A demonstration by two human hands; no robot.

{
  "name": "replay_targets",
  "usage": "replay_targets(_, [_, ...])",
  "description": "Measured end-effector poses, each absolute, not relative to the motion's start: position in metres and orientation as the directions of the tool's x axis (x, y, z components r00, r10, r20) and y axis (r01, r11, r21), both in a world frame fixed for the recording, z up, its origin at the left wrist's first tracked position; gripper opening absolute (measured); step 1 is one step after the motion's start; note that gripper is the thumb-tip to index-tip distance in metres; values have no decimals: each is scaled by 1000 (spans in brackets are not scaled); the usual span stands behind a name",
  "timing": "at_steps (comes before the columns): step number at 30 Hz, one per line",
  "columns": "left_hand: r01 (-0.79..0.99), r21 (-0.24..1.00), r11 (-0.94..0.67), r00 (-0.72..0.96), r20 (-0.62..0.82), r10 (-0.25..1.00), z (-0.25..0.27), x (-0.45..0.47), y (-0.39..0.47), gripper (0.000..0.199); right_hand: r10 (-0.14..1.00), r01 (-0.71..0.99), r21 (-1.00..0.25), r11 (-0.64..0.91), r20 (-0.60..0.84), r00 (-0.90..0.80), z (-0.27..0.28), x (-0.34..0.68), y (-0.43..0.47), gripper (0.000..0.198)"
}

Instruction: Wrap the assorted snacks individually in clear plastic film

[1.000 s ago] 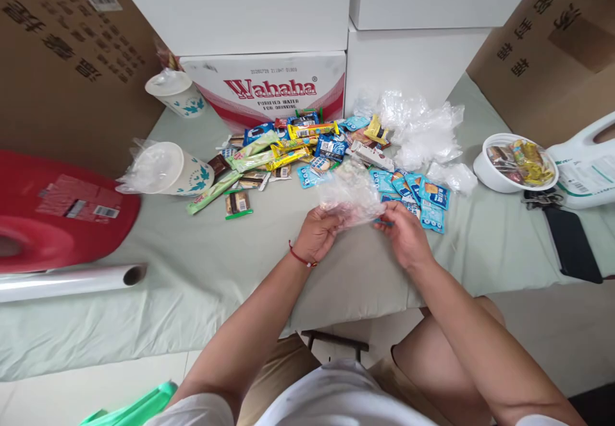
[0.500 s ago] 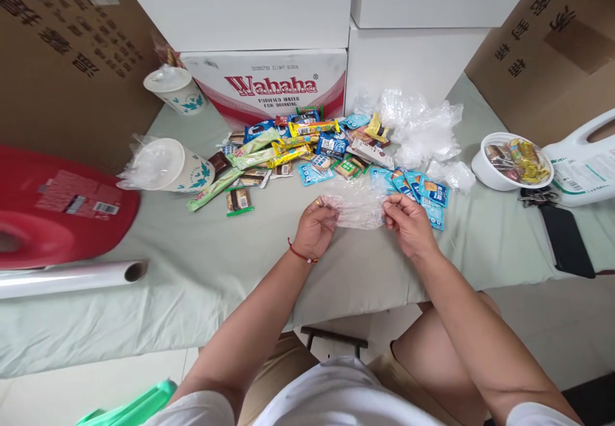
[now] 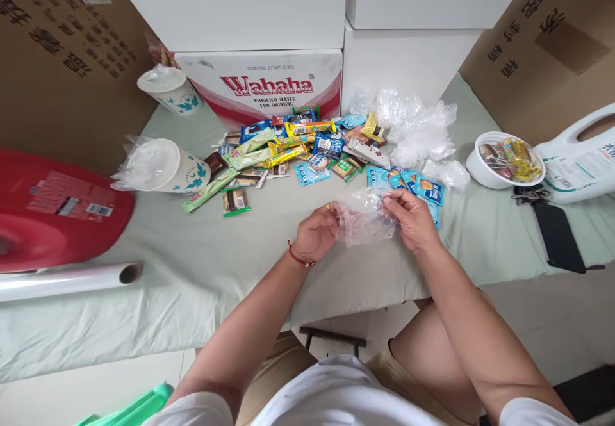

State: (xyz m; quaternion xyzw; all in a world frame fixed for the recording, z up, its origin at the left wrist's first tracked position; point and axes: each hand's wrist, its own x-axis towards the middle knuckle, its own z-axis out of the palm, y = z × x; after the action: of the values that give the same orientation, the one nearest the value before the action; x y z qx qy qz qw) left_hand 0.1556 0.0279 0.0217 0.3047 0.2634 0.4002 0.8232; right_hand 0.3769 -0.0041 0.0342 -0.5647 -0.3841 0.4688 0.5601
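A clear, crinkled plastic cover [image 3: 365, 221], bag-like and see-through, is stretched between my two hands just above the cloth. My left hand [image 3: 317, 232] grips its left side, fingers curled in. At the opposite edge, my right hand [image 3: 412, 218] pinches it between thumb and fingers. Blue snack packets [image 3: 425, 189] lie right behind my right hand, partly hidden by it. Beyond the plastic spreads a pile of wrapped snacks [image 3: 293, 147] in yellow, green, blue and brown. A heap of crumpled clear plastic [image 3: 418, 128] sits at the pile's right.
Two paper cups with plastic over them, a near one [image 3: 180, 166] and a far one [image 3: 170, 90], stand left. A red jug [image 3: 57, 214] and a film roll [image 3: 72, 278] lie nearer. To the right are a snack-filled bowl [image 3: 480, 173], a white jug [image 3: 576, 157] and a phone [image 3: 557, 237].
The plastic between my hands has gone from pulled flat and taut to looser and puffed, hanging slightly lower. My right hand's fingers have shifted on its edge. The view has moved slightly.
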Motion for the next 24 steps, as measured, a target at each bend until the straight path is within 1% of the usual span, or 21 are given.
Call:
replay_targets(2, [-475, 658, 584, 565, -280, 776, 20, 155, 31, 42, 969, -112, -991, -79, -102, 223, 39, 379, -5, 39])
replay_targets(5, [-413, 627, 661, 606, -353, 713, 19, 155, 35, 58, 991, -87, -989, -117, -123, 61, 45, 380, -8, 36])
replay_targets(7, [-380, 630, 677, 631, -359, 688, 19, 156, 34, 56, 991, -53, -990, -132, -130, -46, 45, 377, -10, 33])
replay_targets(9, [-330, 662, 672, 642, -365, 675, 20, 157, 31, 48, 987, -30, -992, -125, -121, -102, 43, 373, -11, 33])
replay_targets(11, [-287, 709, 644, 635, -363, 682, 21, 158, 28, 44, 994, 1, -997, -72, -72, -85, 39, 368, -11, 33])
replay_targets(13, [-270, 748, 606, 624, -343, 702, 22, 159, 27, 46, 999, 71, -997, 30, 28, -37, 37, 366, -10, 28])
replay_targets(15, [-279, 773, 570, 605, -319, 730, 22, 160, 26, 48, 989, 144, -979, 146, 147, -3, 37, 366, -10, 20])
replay_targets(17, [-304, 783, 543, 577, -302, 759, 21, 160, 27, 50, 974, 178, -959, 222, 227, 11, 38, 368, -10, 16])
replay_targets(20, [-337, 794, 506, 533, -282, 798, 21, 160, 28, 53, 967, 189, -953, 238, 250, 44, 38, 372, -11, 16])
replay_targets(24, [-354, 816, 457, 487, -256, 835, 20, 160, 28, 56, 972, 159, -965, 208, 222, 74, 37, 374, -11, 17])
